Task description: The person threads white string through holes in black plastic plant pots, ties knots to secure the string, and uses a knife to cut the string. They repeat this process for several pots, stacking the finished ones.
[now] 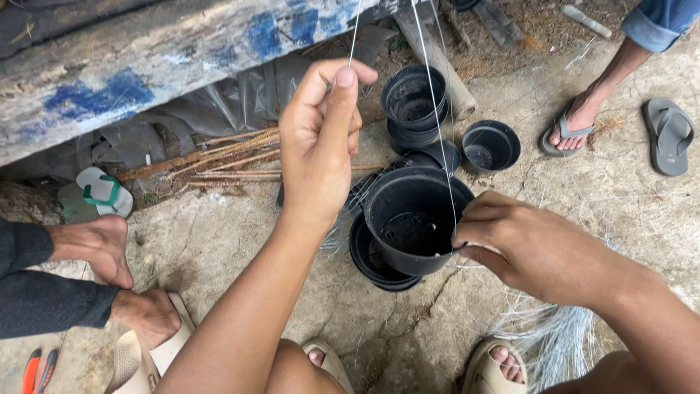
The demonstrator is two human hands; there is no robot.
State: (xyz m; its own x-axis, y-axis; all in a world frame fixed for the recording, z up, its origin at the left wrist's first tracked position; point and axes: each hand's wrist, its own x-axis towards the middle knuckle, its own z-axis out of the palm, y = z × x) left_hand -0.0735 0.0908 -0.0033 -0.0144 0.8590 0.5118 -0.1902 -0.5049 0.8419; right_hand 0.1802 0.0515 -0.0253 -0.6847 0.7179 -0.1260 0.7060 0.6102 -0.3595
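My left hand (321, 138) is raised and pinches a thin wire (355, 33) between thumb and forefinger; the wire runs up out of view. My right hand (521, 244) grips the rim of a black plastic pot (408, 219) at its right side, holding it tilted above the ground. A second wire strand (435, 109) runs from the pot's rim straight up past the frame's top. Under the held pot lies another black pot (372, 266) on the concrete.
A stack of black pots (414, 102) and a single pot (490, 144) stand behind. Loose wire bundle (547, 339) lies at lower right. Another person's feet (109, 252) are at left, a third person's sandalled foot (576, 124) at top right. Weathered blue-painted plank (146, 66) overhead, rusty rods (219, 157) beneath.
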